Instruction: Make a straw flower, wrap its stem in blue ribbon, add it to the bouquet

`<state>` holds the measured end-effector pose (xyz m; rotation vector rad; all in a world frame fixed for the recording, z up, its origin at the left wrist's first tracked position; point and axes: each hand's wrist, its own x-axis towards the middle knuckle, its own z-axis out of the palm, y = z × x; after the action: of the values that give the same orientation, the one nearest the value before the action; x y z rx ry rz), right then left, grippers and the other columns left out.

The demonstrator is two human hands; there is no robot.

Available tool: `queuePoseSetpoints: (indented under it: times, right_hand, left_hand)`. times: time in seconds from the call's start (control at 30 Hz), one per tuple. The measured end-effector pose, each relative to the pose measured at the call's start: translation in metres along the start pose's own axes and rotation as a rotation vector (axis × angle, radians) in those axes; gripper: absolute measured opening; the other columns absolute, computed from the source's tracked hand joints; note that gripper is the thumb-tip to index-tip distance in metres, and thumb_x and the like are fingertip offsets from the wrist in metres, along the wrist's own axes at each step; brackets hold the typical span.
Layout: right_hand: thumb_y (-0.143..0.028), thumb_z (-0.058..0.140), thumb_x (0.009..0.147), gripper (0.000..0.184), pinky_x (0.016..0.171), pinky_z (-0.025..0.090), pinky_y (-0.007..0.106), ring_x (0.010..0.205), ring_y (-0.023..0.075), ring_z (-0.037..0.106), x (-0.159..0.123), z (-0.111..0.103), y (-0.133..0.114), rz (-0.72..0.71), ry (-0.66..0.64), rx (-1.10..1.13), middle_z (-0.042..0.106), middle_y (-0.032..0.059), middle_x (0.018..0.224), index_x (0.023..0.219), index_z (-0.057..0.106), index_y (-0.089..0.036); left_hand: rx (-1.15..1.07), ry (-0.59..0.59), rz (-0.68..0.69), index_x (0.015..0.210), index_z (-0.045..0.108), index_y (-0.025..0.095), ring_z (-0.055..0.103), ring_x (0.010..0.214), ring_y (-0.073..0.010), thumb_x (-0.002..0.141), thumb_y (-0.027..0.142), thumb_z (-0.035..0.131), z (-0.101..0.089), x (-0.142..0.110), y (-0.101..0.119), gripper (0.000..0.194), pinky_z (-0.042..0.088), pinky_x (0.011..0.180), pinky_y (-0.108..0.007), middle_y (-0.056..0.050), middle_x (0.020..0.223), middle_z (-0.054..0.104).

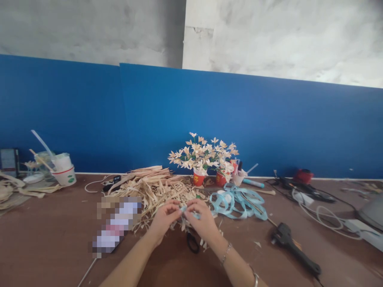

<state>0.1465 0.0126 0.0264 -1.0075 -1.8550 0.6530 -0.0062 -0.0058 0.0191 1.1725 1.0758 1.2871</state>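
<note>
My left hand and my right hand meet over the middle of the table, fingertips pinched together. Between them is a small piece of light blue ribbon, mostly covered by the fingers. Just behind lies a heap of dry straw-coloured husk strips. Below the hands, the black handle of scissors shows among pale scraps. A loose tangle of light blue ribbon rests to the right of my right hand.
Pale artificial flowers stand in red paper cups at the back. A black glue gun lies on the right, near white cables. To the left are a blurred-out phone-like object and a white paper cup. A blue partition closes the far side.
</note>
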Motion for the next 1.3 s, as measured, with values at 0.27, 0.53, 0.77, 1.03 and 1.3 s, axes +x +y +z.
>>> queuePoseSetpoints:
  times: [0.27, 0.53, 0.77, 1.03, 1.3]
  right_hand:
    - [-0.021, 0.053, 0.074, 0.022, 0.07, 0.046, 0.027, 0.076, 0.0159, 0.058, 0.0, -0.001, 0.003, 0.116, -0.151, 0.13, 0.065, 0.0043, 0.09, 0.093, 0.064, -0.018]
    - [-0.023, 0.054, 0.071, 0.015, 0.058, 0.042, 0.023, 0.062, 0.0141, 0.055, 0.0, 0.002, 0.005, 0.179, -0.194, 0.061, 0.063, 0.0015, 0.063, 0.064, 0.065, -0.015]
    - [-0.025, 0.05, 0.073, 0.016, 0.055, 0.039, 0.022, 0.057, 0.0121, 0.049, 0.001, 0.001, -0.003, 0.2, -0.088, 0.093, 0.055, -0.0007, 0.058, 0.063, 0.058, -0.015]
    - [-0.027, 0.051, 0.074, 0.017, 0.054, 0.038, 0.022, 0.056, 0.012, 0.048, 0.002, 0.002, 0.005, 0.225, -0.09, 0.113, 0.055, -0.0007, 0.058, 0.065, 0.059, -0.015]
    - [-0.023, 0.054, 0.073, 0.016, 0.056, 0.034, 0.021, 0.059, 0.0112, 0.044, 0.002, -0.002, 0.012, 0.111, -0.191, -0.127, 0.05, -0.0025, 0.059, 0.06, 0.058, -0.016]
  left_hand:
    - [0.057, -0.143, -0.078, 0.056, 0.058, 0.012, 0.051, 0.056, -0.0081, 0.06, 0.037, 0.068, 0.0, -0.001, -0.004, 0.027, 0.043, 0.052, -0.021, -0.002, 0.081, 0.055]
    - [0.146, -0.125, -0.097, 0.049, 0.055, 0.012, 0.044, 0.048, -0.0061, 0.06, 0.031, 0.065, 0.0, 0.0, -0.008, 0.024, 0.034, 0.046, -0.02, 0.0, 0.069, 0.053]
    - [0.121, -0.13, -0.068, 0.064, 0.067, 0.012, 0.05, 0.061, -0.0113, 0.059, 0.033, 0.067, 0.0, 0.001, -0.006, 0.022, 0.035, 0.055, -0.022, -0.005, 0.076, 0.061]
    - [0.178, -0.059, -0.102, 0.064, 0.06, 0.014, 0.047, 0.053, -0.0096, 0.063, 0.035, 0.063, 0.002, 0.001, -0.011, 0.021, 0.035, 0.051, -0.021, 0.002, 0.058, 0.057]
    - [0.212, -0.034, -0.079, 0.068, 0.055, 0.016, 0.049, 0.052, -0.0111, 0.068, 0.033, 0.055, -0.001, 0.004, -0.013, 0.017, 0.035, 0.044, -0.02, 0.0, 0.061, 0.061]
